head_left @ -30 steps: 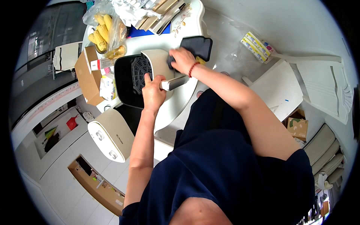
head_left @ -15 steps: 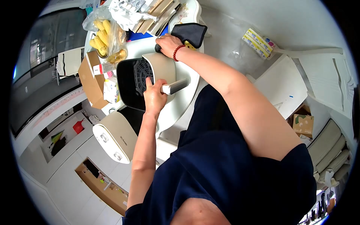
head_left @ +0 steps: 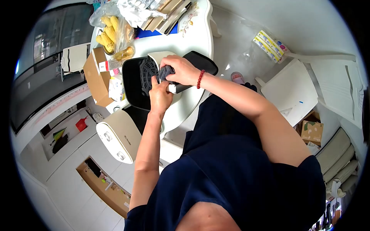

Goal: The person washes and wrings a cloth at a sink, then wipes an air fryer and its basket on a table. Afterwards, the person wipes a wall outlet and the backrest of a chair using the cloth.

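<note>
Pale floor (head_left: 231,42) and white wall (head_left: 285,15) surround a curved white surface (head_left: 192,44), crowded at the side away from the person. Both hands are at work over a cream-and-black basket (head_left: 133,94) near the edge, close together, with the right just above the left. From where I stand, the left hand (head_left: 160,97) grips the basket's cream side just beside its handle (head_left: 173,89), thumb up at the rim. Pinched in the right hand (head_left: 180,70) is a bunched dark cloth (head_left: 166,72), right by that same rim; a red bead bracelet (head_left: 200,79) circles the wrist. Beyond the right hand spreads a broad black piece (head_left: 202,62), and I cannot tell whether it belongs to the cloth.

Inside the basket, left of the hands, shows a slotted dark grate (head_left: 147,73). Nearer the person, to the left of the left forearm, sits a cream housing (head_left: 121,134) with two knobs. Farther left of the hands is an open cardboard box (head_left: 96,79); beyond it, yellow corn cobs (head_left: 109,32) lie by clear plastic. Well to the right of the hands stands a white chair (head_left: 291,86).
</note>
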The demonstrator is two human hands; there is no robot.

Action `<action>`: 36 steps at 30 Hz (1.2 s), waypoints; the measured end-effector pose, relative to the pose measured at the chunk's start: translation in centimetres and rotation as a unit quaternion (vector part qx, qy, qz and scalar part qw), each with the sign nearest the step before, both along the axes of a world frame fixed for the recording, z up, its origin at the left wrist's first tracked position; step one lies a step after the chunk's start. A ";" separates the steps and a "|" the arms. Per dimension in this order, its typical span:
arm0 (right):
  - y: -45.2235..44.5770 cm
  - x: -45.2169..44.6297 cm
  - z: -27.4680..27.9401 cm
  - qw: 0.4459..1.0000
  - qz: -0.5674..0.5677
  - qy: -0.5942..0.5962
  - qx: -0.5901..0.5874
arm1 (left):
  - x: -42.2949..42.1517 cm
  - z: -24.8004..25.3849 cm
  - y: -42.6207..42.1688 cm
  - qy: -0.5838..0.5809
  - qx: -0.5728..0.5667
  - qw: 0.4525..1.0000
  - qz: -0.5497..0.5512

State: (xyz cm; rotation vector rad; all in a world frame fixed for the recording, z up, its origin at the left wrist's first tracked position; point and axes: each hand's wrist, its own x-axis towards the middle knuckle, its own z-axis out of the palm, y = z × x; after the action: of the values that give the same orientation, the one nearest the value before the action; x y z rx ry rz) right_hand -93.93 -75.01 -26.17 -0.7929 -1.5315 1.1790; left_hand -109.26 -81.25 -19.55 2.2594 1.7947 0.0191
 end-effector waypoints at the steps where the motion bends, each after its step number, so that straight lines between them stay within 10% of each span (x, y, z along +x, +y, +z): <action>1: 0.2 -0.4 -0.2 1.000 -0.020 0.000 0.001 | 0.0 0.0 0.1 -0.001 0.013 1.000 -0.004; 9: 1.3 0.0 -3.4 0.975 0.028 -0.054 -0.216 | -0.2 0.1 0.4 -0.026 0.017 0.999 0.008; 12: 0.2 -1.0 -1.6 0.998 -0.008 -0.045 -0.052 | 0.0 0.0 0.2 -0.015 0.019 1.000 0.013; 36: 1.9 -0.8 0.2 0.979 0.108 -0.006 -0.175 | -0.5 -0.3 0.3 -0.011 0.020 1.000 0.008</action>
State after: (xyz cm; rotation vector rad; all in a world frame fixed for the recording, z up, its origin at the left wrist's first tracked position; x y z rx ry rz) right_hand -94.69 -73.09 -25.98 -0.8782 -1.4655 1.6372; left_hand -109.76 -80.93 -19.80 2.2628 1.8162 0.0832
